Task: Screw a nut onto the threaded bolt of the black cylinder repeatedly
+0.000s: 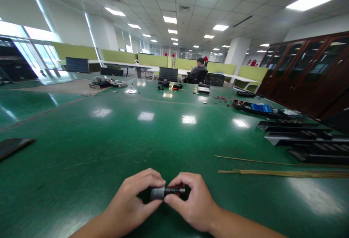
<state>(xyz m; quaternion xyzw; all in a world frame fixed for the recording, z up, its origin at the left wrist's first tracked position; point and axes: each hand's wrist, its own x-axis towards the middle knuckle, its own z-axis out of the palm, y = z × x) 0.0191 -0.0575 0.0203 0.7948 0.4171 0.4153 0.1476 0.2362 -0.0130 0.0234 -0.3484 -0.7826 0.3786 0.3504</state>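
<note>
A small cylindrical metal part (pixel 157 193) lies sideways between my hands, low in the middle of the view. Its left end is a thick grey barrel, and a thinner dark shaft with a shiny tip runs to the right. My left hand (pixel 133 198) pinches the barrel between thumb and fingers. Thumb and fingertips of my right hand (pixel 193 200) close on the part around its middle, by the thin shaft. Both hands are just above the green tabletop (pixel 109 161).
Thin brass-coloured rods (pixel 272 173) lie at the right, below black metal trays (pixel 305 138). A dark flat object (pixel 15 146) rests at the left edge. Tools and wires (pixel 169 85) sit at the far side. Beyond, a person (pixel 199 71) sits on a chair.
</note>
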